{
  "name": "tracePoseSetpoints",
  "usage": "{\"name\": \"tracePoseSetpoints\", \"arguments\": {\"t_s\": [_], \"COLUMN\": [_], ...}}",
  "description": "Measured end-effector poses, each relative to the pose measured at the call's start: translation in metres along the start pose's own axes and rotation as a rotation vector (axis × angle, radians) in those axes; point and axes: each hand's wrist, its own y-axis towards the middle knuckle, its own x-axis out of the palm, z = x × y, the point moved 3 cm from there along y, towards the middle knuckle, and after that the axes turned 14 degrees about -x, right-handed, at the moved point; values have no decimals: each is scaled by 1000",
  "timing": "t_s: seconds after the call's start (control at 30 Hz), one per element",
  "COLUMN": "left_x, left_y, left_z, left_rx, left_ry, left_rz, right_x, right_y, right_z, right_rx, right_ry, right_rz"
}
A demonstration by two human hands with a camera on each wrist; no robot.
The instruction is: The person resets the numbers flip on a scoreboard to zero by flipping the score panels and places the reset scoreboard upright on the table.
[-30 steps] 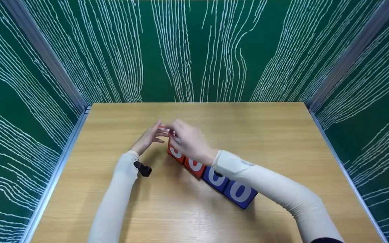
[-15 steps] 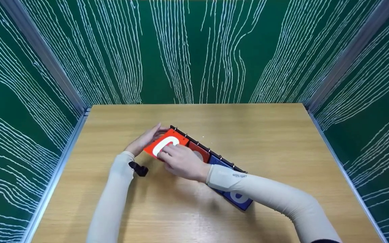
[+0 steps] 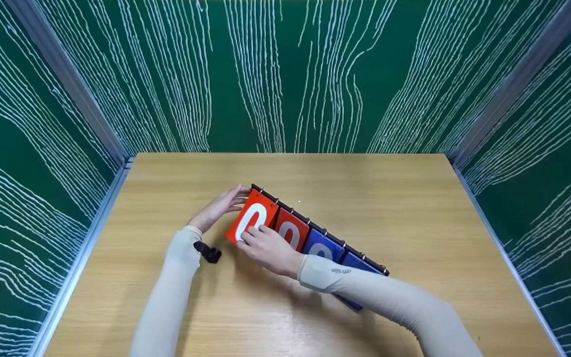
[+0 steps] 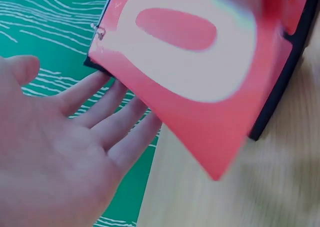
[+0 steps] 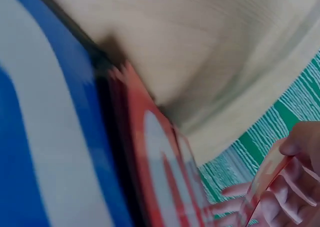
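Observation:
A flip scoreboard (image 3: 320, 232) stands at a slant in the middle of the table, its number cards hung from a black top bar by metal rings. My right hand (image 3: 271, 250) pinches the bottom of the leftmost red number card (image 3: 256, 210), marked 0, which is lifted out from the stack. Thumb and fingers of that hand (image 5: 305, 172) also show on the card in the right wrist view. At the scoreboard's left end, my left hand (image 3: 216, 208) has its fingers extended; their tips reach the board's edge (image 4: 102, 69) in the left wrist view.
Another red card (image 3: 293, 230) and two blue cards (image 3: 321, 245) hang to the right, partly covered by my right forearm. The wooden table (image 3: 166, 173) meets green walls (image 3: 290, 74) with white wavy lines at the back and sides.
My right hand has come from the scoreboard's top left corner down toward me, bringing the red number card over to the front. The left hand stays near the left end.

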Motion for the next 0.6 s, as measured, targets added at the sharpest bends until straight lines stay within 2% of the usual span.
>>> {"name": "tracePoseSetpoints", "arguments": {"t_s": [0.17,0.33,0.43,0.53,0.6], "left_x": [4,5,7,11,13], "left_y": [4,7,8,7,7], "left_z": [1,1,-1,-2,-3], "left_rx": [8,15,27,47,63], "left_ry": [0,-4,-13,-25,-20], "left_rz": [29,49,66,93,122], "right_x": [19,35,40,43,41], "right_y": [-3,-7,-10,-12,-13], "right_z": [-5,-6,-5,-6,-8], "right_rx": [57,130,172,188,193], "right_ry": [-50,-121,-116,-108,-90], "right_rz": [-82,-116,-152,-219,-234]}}
